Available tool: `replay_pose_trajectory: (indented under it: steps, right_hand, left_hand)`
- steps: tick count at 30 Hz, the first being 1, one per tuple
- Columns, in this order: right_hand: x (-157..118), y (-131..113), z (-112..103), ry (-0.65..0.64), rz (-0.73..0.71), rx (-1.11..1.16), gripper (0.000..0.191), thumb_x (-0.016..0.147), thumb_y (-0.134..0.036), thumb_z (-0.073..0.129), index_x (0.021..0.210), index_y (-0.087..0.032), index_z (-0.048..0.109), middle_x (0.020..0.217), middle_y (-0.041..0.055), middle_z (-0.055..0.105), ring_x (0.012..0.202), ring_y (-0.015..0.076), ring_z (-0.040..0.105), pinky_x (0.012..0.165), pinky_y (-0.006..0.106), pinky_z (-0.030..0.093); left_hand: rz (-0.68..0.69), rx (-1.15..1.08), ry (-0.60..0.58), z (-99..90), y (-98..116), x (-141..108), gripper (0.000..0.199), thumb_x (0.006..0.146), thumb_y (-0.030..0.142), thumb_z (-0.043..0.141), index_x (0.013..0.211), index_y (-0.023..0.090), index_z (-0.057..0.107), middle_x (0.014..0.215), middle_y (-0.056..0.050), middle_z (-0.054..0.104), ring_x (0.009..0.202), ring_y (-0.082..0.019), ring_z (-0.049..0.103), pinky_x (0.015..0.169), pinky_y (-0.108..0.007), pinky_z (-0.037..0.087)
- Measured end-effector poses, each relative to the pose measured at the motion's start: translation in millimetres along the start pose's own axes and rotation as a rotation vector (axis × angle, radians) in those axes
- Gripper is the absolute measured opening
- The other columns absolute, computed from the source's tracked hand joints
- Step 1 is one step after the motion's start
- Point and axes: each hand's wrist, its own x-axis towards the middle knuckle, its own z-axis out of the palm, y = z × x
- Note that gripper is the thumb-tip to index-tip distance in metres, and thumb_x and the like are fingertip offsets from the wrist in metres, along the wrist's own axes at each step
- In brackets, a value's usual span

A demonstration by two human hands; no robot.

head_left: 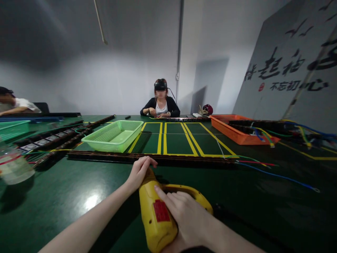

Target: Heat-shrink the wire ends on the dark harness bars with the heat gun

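A yellow heat gun (149, 196) with a red label lies low in the middle of the head view, its front end pointing away from me. My right hand (184, 211) is closed on it beside the looped handle, index finger stretched along the body. Curled over its front end is my left hand (139, 172), its fingertips partly hidden. Just beyond, a long dark bundle of strips (184, 160) runs across the table, close to the left fingers. Red, green and blue wires (284, 177) trail from the bundle's right end.
A light green basket (116, 135) stands beyond the strips, an orange basket (223, 131) at right with wired strips on it. More dark strips (63, 140) and a plastic bottle (15, 165) are at left. A person (161, 105) sits opposite; another (21, 105) is far left.
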Motion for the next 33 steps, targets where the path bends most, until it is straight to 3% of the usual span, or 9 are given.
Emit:
replay_pose_trajectory:
  steps: [5, 9, 12, 14, 17, 22, 27, 33]
  right_hand:
    - [39.6, 32.5, 4.8, 0.057, -0.212, 0.022, 0.112, 0.061, -0.074, 0.059, 0.142, -0.005, 0.022, 0.106, 0.0138, 0.062, 0.09, 0.0251, 0.06, 0.088, 0.038, 0.042]
    - [57.6, 39.6, -5.5, 0.048, -0.23, -0.004, 0.099, 0.067, -0.07, 0.058, 0.14, -0.01, 0.029, 0.108, 0.0094, 0.061, 0.095, 0.0215, 0.058, 0.091, 0.034, 0.041]
    - [65.8, 47.5, -22.4, 0.047, -0.154, -0.042, 0.062, 0.081, -0.061, 0.049, 0.129, -0.023, 0.046, 0.109, 0.0038, 0.06, 0.1, 0.0165, 0.054, 0.091, 0.03, 0.04]
    - [73.1, 62.3, -32.4, 0.065, -0.037, -0.089, 0.045, 0.089, -0.053, 0.042, 0.119, -0.022, 0.054, 0.112, 0.0047, 0.057, 0.106, 0.0169, 0.051, 0.093, 0.034, 0.039]
    - [84.1, 96.4, -38.7, 0.039, 0.18, -0.185, 0.046, 0.088, -0.048, 0.048, 0.122, -0.017, 0.049, 0.119, 0.0089, 0.053, 0.108, 0.0214, 0.051, 0.091, 0.045, 0.042]
    - [89.3, 135.8, -35.7, -0.125, 0.306, -0.303, 0.041, 0.086, -0.045, 0.052, 0.116, -0.017, 0.052, 0.116, 0.0078, 0.055, 0.102, 0.0196, 0.054, 0.087, 0.043, 0.046]
    - [87.2, 133.5, -42.0, -0.186, 0.331, -0.374, 0.04, 0.087, -0.045, 0.052, 0.115, -0.016, 0.052, 0.112, 0.0074, 0.056, 0.096, 0.0179, 0.056, 0.082, 0.04, 0.049]
    - [73.7, 126.4, -57.3, -0.225, 0.288, -0.421, 0.038, 0.088, -0.044, 0.051, 0.114, -0.016, 0.052, 0.108, 0.0063, 0.057, 0.087, 0.0148, 0.058, 0.075, 0.035, 0.051]
  left_hand:
    - [-0.055, -0.076, -0.022, -20.6, -9.8, 11.7, 0.045, 0.091, 0.047, 0.038, 0.08, 0.012, 0.065, 0.069, -0.005, 0.064, 0.069, -0.016, 0.058, 0.069, -0.027, 0.045]
    - [-0.157, -0.151, -0.071, -31.5, -23.7, 16.5, 0.048, 0.089, 0.051, 0.038, 0.08, 0.011, 0.063, 0.061, -0.004, 0.062, 0.058, -0.014, 0.057, 0.059, -0.024, 0.044]
    - [-0.169, -0.132, -0.062, -33.4, -26.1, 17.6, 0.05, 0.089, 0.053, 0.038, 0.081, 0.011, 0.064, 0.059, -0.004, 0.062, 0.057, -0.014, 0.057, 0.059, -0.024, 0.043]
    - [-0.166, -0.115, -0.079, -32.8, -23.9, 18.3, 0.052, 0.089, 0.054, 0.038, 0.081, 0.011, 0.064, 0.059, -0.004, 0.063, 0.057, -0.014, 0.058, 0.06, -0.025, 0.044]
    - [-0.165, -0.112, -0.1, -31.1, -20.0, 19.6, 0.052, 0.089, 0.055, 0.037, 0.08, 0.011, 0.064, 0.059, -0.004, 0.063, 0.057, -0.014, 0.058, 0.061, -0.025, 0.044]
    - [-0.155, -0.1, -0.109, -30.3, -20.9, 20.6, 0.053, 0.089, 0.054, 0.037, 0.078, 0.011, 0.064, 0.057, -0.004, 0.062, 0.056, -0.014, 0.057, 0.061, -0.025, 0.044]
    - [-0.14, -0.112, -0.123, -31.2, -22.4, 19.6, 0.054, 0.09, 0.053, 0.035, 0.078, 0.01, 0.065, 0.057, -0.004, 0.062, 0.056, -0.013, 0.057, 0.06, -0.024, 0.043]
    - [-0.165, -0.166, -0.221, -28.1, -18.4, 17.1, 0.053, 0.09, 0.053, 0.036, 0.079, 0.01, 0.065, 0.056, -0.004, 0.062, 0.054, -0.013, 0.057, 0.057, -0.023, 0.044]
